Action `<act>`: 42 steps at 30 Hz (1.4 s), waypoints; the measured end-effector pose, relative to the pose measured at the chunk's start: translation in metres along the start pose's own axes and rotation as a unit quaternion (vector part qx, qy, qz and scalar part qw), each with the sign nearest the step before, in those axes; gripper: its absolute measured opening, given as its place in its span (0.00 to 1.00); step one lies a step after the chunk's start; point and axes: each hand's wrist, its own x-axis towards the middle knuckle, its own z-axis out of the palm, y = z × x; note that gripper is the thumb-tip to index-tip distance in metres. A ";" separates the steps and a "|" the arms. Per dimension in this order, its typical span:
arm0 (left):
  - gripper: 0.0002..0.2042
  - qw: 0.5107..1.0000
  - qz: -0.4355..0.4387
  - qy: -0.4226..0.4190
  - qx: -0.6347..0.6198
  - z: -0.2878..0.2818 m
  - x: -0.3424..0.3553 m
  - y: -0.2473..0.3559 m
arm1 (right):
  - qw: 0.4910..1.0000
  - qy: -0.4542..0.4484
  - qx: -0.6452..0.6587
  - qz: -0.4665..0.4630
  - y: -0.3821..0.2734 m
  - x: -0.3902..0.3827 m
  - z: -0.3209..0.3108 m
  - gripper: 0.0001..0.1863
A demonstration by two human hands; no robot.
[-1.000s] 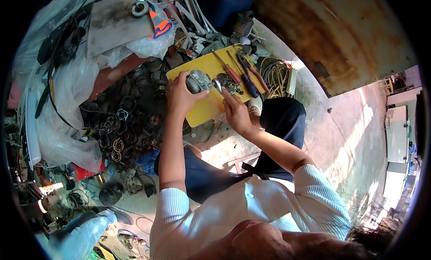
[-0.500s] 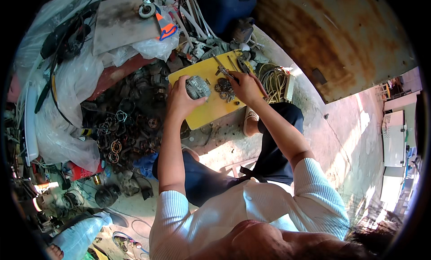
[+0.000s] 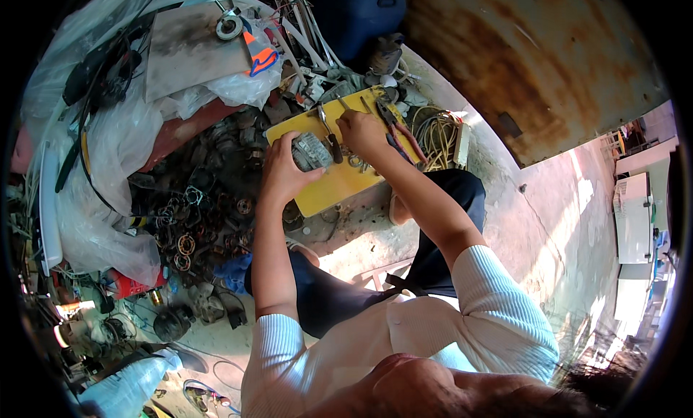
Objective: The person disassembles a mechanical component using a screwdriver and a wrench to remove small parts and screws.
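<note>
My left hand (image 3: 278, 174) is wrapped round the side of a grey ribbed metal motor part (image 3: 311, 153) on a yellow board (image 3: 325, 194). Beside that part lies a tool with a metal head and a dark handle (image 3: 334, 145), apart from my right fingers. My right hand (image 3: 363, 135) is over the board with its fingers curled downward; whatever is between the fingertips is hidden. Red-handled pliers (image 3: 401, 133) lie just right of it. Small metal pieces (image 3: 356, 162) show partly below my right wrist.
Dark greasy machine parts (image 3: 195, 216) are heaped left of the board. A metal plate (image 3: 191, 50) rests on plastic sheeting at the upper left. Coiled cable (image 3: 437, 140) sits at the board's right, near a large rusty panel (image 3: 534, 57).
The metal-headed tool has gone from my right fingers to a place beside the motor part. My right hand has moved left, uncovering the pliers. My left hand stays on the part.
</note>
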 end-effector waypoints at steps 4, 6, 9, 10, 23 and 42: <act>0.42 1.000 -0.004 -0.007 -0.006 -0.005 -0.003 0.001 | 0.986 0.017 -0.137 0.093 0.029 -0.026 -0.048 0.19; 0.42 1.000 0.005 -0.015 -0.007 -0.004 -0.003 -0.001 | 0.972 -0.019 -0.203 0.116 0.054 -0.042 -0.051 0.16; 0.42 1.000 0.001 -0.023 0.000 -0.003 -0.003 -0.005 | 0.969 -0.073 -0.188 0.140 0.058 -0.049 -0.057 0.24; 0.43 1.000 -0.003 -0.025 0.004 -0.004 -0.004 -0.006 | 0.969 -0.084 -0.182 0.141 0.055 -0.049 -0.059 0.26; 0.44 1.000 0.010 -0.022 0.013 -0.004 -0.009 -0.003 | 0.992 -0.016 -0.029 0.123 0.054 -0.063 -0.079 0.23; 0.43 0.999 0.003 -0.032 0.025 -0.002 -0.009 0.002 | 0.811 -0.196 0.507 0.215 0.013 -0.172 -0.063 0.21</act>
